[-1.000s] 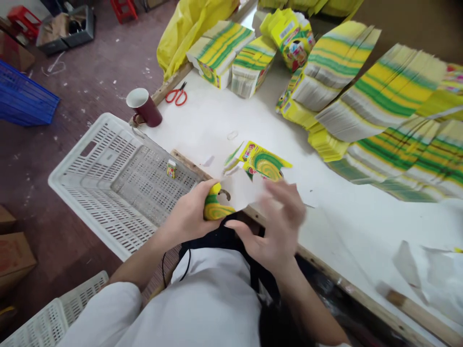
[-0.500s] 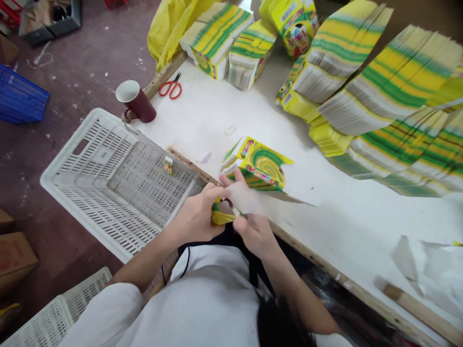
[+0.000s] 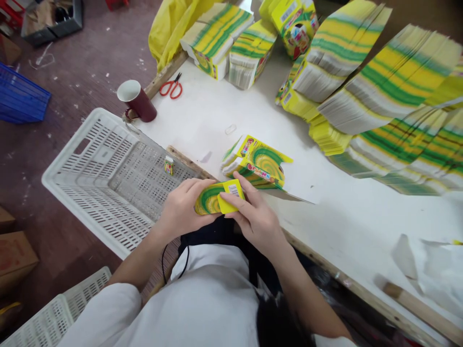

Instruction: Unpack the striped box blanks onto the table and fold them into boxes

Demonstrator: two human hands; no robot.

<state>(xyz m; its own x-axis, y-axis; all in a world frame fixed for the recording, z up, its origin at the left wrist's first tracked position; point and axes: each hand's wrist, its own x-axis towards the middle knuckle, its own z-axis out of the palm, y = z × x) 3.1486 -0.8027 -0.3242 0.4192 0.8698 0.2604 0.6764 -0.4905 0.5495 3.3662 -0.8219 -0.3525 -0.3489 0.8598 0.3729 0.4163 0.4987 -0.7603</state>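
A small yellow-green crayon box (image 3: 209, 198) is held between both hands over the table's near edge. My left hand (image 3: 183, 207) wraps round its left end. The fingers of my right hand (image 3: 258, 217) pinch the right end, where a yellow flap with a barcode (image 3: 233, 189) shows. Just beyond my hands, a stack of flat printed cartons (image 3: 265, 161) lies on the white table (image 3: 195, 111). One small finished-looking box (image 3: 169, 165) stands inside the white plastic crate (image 3: 104, 154) to my left.
Scissors with red handles (image 3: 171, 89) and a maroon mug (image 3: 139, 103) are at the table's far left. Tall stacks of flat cartons (image 3: 390, 82) fill the back right. A wooden strip (image 3: 415, 303) and crumpled clear plastic (image 3: 430, 265) lie at the right.
The box in my hands has risen and turned, so its barcode flap now faces up. My right hand, blurred before, has closed on the box's right end.
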